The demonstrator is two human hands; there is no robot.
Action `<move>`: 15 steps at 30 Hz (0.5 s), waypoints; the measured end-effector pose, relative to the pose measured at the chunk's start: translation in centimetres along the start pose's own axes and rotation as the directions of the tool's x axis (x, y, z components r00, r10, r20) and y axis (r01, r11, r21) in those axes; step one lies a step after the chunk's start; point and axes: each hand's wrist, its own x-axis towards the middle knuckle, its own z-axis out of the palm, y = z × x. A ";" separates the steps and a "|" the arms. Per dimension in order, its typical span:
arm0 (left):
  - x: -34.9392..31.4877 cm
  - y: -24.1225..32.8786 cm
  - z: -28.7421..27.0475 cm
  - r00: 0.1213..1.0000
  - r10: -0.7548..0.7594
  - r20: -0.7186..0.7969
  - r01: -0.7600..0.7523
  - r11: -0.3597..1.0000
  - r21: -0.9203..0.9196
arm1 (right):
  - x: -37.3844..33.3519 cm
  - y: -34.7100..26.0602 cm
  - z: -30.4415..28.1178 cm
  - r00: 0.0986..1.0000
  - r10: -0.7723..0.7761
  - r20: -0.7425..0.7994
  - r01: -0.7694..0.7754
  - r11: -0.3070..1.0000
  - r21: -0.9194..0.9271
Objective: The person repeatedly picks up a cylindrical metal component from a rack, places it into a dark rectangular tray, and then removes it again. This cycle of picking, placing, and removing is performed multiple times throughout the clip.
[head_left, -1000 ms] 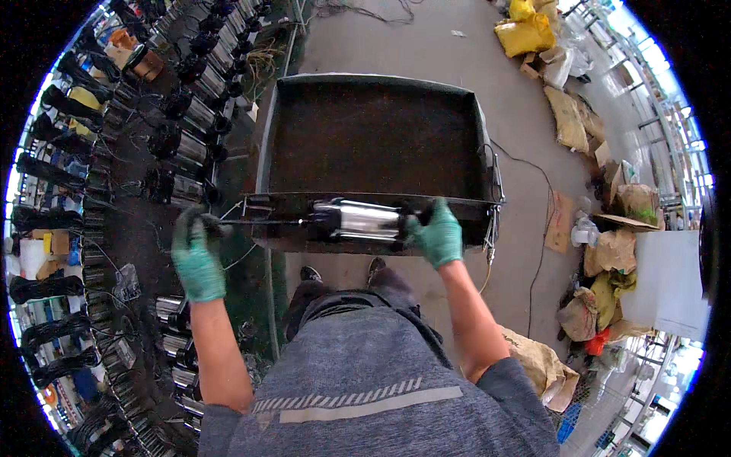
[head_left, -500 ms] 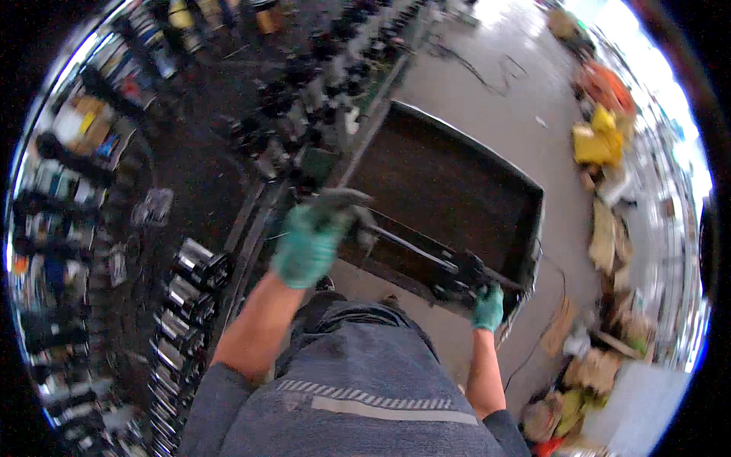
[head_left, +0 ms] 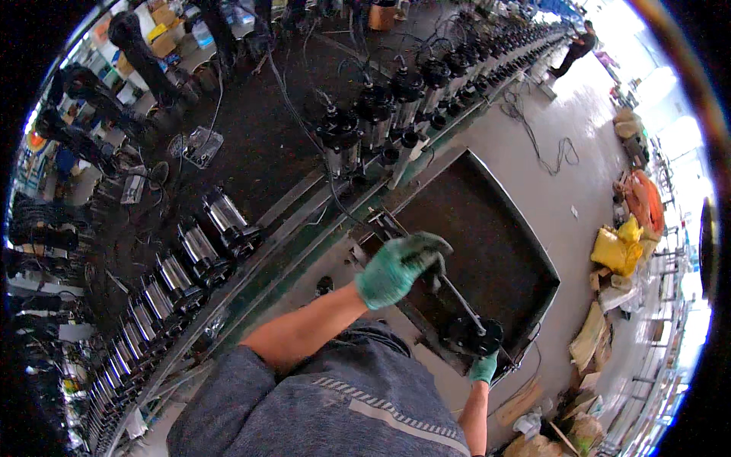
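Note:
My left hand [head_left: 400, 268], in a green glove with a dark palm, curls its fingers at the upper end of a thin metal rod [head_left: 461, 302]. The fingers hide that end. At the rod's lower end is a black round part [head_left: 476, 336] over the near right side of a dark, shallow metal tray [head_left: 521, 222]. Gripping this black part from its near side is my right hand [head_left: 483, 368], also green-gloved, its fingertips mostly hidden behind the part.
Left of the tray runs a long bench rail [head_left: 282, 228]. Shiny metal cylinders with black ends [head_left: 177, 276] line it, and more black-topped cylinders [head_left: 373, 114] stand beyond. Yellow bags [head_left: 618, 245] and an orange bundle [head_left: 643, 199] lie at right. A person [head_left: 576, 49] stands far off.
My view has swung left, showing more of the bench. My left hand has turned and come nearer the black part; the rod slopes more steeply. My right hand keeps its grip.

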 end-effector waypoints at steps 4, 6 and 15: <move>-0.5 1.9 -5.9 0.972 0.003 -0.234 -0.010 1.000 -0.028 | 2.2 -5.7 0.3 0.947 0.156 0.281 -0.201 0.969 0.141; -0.8 3.1 -8.3 0.952 0.019 -0.304 0.020 0.992 0.124 | 3.4 -11.7 2.4 0.913 0.100 0.395 -0.144 0.986 0.082; -1.7 17.2 -22.9 0.786 0.438 -0.437 -0.109 0.793 0.599 | 4.0 -31.9 23.3 0.764 0.045 0.643 -0.108 0.992 0.058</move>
